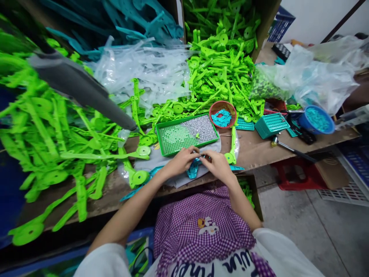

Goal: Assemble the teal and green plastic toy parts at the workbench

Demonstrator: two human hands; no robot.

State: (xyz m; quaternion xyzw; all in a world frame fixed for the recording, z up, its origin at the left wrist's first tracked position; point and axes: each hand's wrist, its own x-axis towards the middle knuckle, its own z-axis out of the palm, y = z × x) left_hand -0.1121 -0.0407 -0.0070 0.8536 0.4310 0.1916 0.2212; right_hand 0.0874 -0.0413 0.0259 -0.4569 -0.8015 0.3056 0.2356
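Note:
My left hand (182, 161) and my right hand (218, 164) meet just in front of the green tray, fingers pinched close together. Something small and dark sits between the fingertips, too small to name. Directly below them a teal plastic part (193, 169) lies on a grey cloth (176, 181), partly hidden by the hands. Its long teal arms stretch out to both sides. Just beyond the fingers stands the green perforated tray (163, 148), with many small silver metal pieces (200, 126) heaped in its right half. A red-brown basket (222, 104) of small teal pieces touches the tray's back right corner.
Bright green plastic parts (225, 73) pile up behind and at left, beside clear plastic bags (144, 71). A grey post (86, 88) slants across the left. At right lie a hammer (291, 148), a teal block (271, 125) and a blue bowl (331, 125).

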